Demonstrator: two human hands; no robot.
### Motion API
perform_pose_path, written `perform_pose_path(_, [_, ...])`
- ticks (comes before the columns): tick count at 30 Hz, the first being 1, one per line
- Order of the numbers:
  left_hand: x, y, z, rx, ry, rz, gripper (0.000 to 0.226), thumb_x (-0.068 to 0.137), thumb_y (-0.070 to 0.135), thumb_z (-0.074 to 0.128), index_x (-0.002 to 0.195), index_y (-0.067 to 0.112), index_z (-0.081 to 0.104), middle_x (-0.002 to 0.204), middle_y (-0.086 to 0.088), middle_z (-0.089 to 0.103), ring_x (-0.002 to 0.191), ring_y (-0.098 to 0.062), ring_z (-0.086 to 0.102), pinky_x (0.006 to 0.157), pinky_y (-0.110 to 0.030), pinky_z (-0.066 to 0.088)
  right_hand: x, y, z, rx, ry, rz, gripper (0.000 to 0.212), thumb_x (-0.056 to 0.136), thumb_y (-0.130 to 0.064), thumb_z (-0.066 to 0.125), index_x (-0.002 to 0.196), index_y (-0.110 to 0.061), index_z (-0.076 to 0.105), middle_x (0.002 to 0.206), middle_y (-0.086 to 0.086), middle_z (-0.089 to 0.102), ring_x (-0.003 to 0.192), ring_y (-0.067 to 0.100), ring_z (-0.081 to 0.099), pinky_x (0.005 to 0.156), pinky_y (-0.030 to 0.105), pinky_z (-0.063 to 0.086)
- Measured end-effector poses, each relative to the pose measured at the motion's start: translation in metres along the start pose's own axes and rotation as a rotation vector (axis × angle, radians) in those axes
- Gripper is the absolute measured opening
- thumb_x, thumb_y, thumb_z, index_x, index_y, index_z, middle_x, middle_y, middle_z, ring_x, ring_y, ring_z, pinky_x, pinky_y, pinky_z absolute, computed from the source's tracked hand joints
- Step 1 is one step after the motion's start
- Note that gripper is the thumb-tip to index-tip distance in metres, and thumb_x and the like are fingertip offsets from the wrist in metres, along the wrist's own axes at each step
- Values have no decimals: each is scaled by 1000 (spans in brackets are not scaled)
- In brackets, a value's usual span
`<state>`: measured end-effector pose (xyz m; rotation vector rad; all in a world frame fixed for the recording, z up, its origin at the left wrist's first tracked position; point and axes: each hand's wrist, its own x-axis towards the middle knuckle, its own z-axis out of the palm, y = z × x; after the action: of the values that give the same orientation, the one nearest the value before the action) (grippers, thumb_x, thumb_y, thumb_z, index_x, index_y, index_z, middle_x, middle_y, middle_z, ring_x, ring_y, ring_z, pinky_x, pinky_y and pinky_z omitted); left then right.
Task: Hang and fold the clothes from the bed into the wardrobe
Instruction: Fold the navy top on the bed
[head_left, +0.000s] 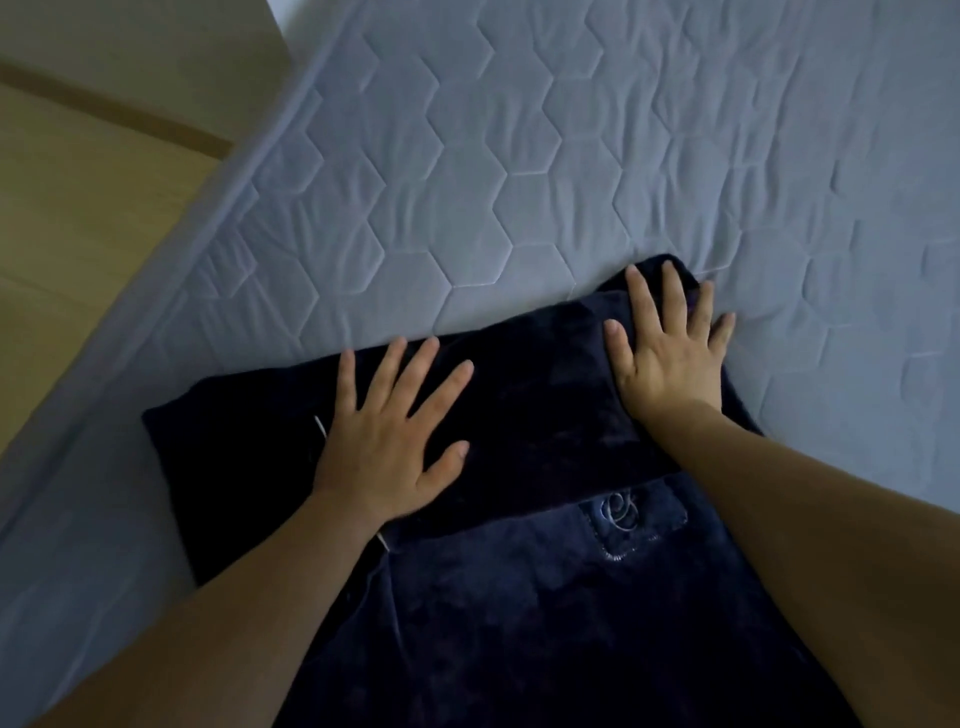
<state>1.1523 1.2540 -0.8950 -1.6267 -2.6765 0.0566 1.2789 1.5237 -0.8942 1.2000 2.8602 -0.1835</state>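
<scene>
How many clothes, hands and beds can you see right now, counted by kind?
Dark navy garment, partly folded on the bed: 1
Hands pressing flat on it: 2, left hand and right hand
Bed with grey quilted cover: 1
Total: 4

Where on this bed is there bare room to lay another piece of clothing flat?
The quilted mattress is bare beyond the dark garment, toward its far edge, and right of the right hand. The near middle is crowded: the garment lies there, with the left hand and right hand pressing flat on it.
</scene>
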Motion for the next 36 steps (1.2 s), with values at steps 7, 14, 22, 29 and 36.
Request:
perform_pose_path(7, [7,-2,6,10,53,19,80,82,57,40,154,30,17,159,-12,20,146,-35,18,111,-68,8,5,0,3,30,46,-18,61,94,-59,13,151,-36,11,160,1,11,145,39,7,113,64,7])
perform_pose_path(14, [7,0,4,103,38,33,80,83,60,34,154,27,16,158,-14,24,144,-36,23,110,-68,12,-6,2,-4,98,57,24,63,93,-62,13,151,-37,7,161,-2,4,144,38,9,113,61,11])
perform_pose_path(22, [-29,103,-81,630,-195,152,72,94,37,30,150,-4,12,154,-23,15,141,-44,14,112,-66,-4,-179,128,-53,257,-244,174,85,83,-60,55,147,-13,26,149,14,32,136,32,32,112,42,27])
perform_pose_path(29, [-244,309,-106,-38,-1074,-22,116,75,71,50,150,6,-11,154,-21,-8,140,-50,-4,100,-72,24,-271,179,-98,158,-538,318,87,70,-65,68,135,-15,39,134,14,44,120,34,44,97,42,38])
perform_pose_path(36, [-269,350,-99,31,-1146,-179,141,64,81,56,139,2,-35,145,-23,-43,135,-53,-29,95,-82,17,-297,167,-131,74,-796,289,81,72,-49,76,131,-6,42,113,13,55,98,31,57,76,32,45])
